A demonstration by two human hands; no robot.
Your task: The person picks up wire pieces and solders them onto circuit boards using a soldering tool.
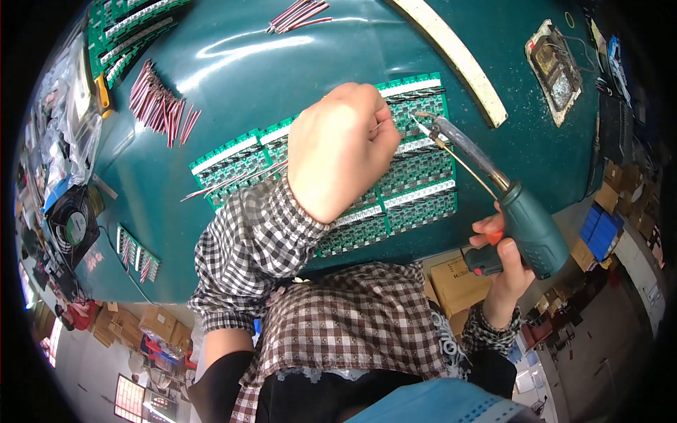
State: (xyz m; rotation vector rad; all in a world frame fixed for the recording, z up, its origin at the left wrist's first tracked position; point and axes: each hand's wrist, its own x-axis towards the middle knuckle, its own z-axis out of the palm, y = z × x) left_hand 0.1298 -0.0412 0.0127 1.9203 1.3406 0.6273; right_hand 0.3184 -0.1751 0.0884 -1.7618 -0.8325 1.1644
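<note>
Head view looks down on a green table [296,70] where the left hand [342,148] bends at the wrist over a panel of green circuit boards [416,183], fingers curled and pinched together on something I cannot make out at the panel's upper edge. The right hand [504,264] grips the teal handle of a soldering iron [493,190], its tip slanting up to the left fingertips. That hand covers the panel's middle, so its boards cannot be counted. Two loose bunches of red and white wires [159,106] lie farther up the table, plus a pale strip [458,56].
</note>
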